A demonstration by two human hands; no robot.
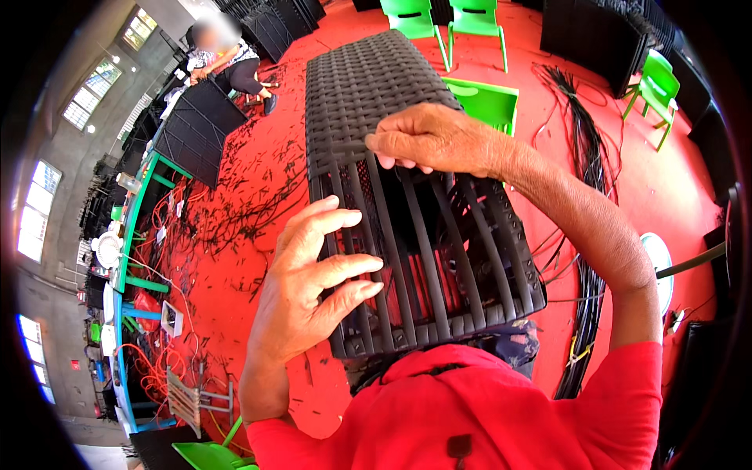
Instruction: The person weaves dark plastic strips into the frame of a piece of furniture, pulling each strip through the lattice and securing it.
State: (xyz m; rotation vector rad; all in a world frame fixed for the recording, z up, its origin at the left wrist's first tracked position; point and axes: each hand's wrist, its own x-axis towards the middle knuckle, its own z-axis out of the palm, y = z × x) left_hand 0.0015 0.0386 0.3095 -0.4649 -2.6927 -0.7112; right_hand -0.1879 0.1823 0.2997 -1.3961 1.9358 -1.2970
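Note:
A dark woven frame of flat black plastic strips point(368, 78) stretches away in front of me. Its far part is closely woven, while the near part shows only lengthwise strips point(427, 258) with gaps between them. My right hand point(431, 137) is pinched at the edge of the weave, on what looks like a crosswise black strip point(350, 146); its fingertips partly hide it. Over the left side of the lengthwise strips, my left hand point(313, 270) is held with thumb and fingers apart, nothing visible between them. Whether its fingertips touch the strips is unclear.
Green chairs point(474, 19) stand beyond the frame and at the right. A bundle of long black strips point(583, 196) lies on the red floor, with scraps scattered at left. Another person point(227, 66) sits at the far left near dark panels point(200, 133). A green-edged bench point(137, 207) runs along the left.

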